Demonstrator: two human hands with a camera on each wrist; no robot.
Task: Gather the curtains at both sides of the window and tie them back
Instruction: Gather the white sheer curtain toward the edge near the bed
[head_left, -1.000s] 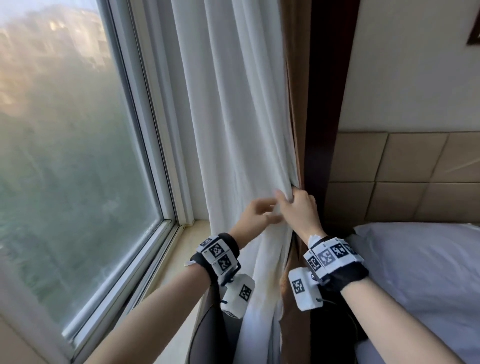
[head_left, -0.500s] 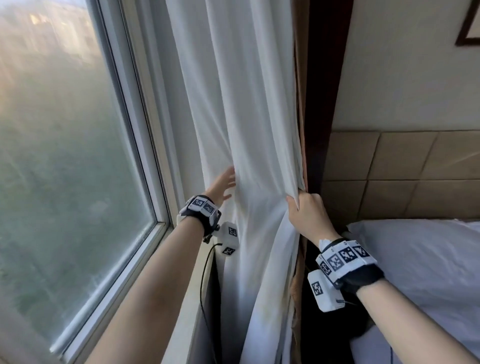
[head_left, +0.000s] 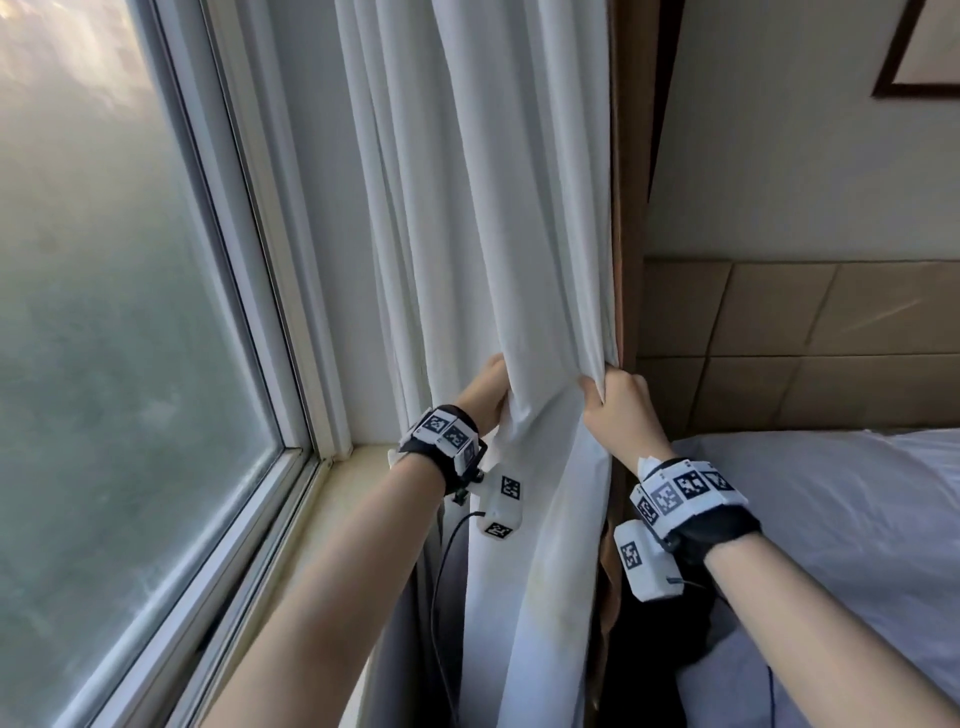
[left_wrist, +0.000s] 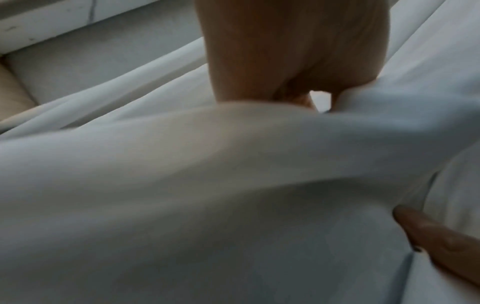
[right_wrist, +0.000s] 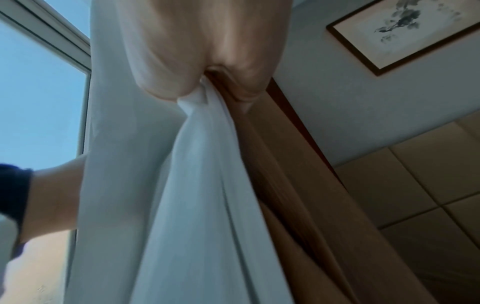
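Head view: the white curtain hangs top to bottom at the window's right side, and the right hand pinches its right edge while the left hand reaches behind the left folds, the loose width between them.

Left wrist: fingers curl into cloth, gripping.

Right wrist: the brown drape lies just right, against the wall.

The white curtain hangs in long soft folds at the window's right side, bunched inward at mid-height. Just behind its right edge hangs a brown curtain, narrow and straight.
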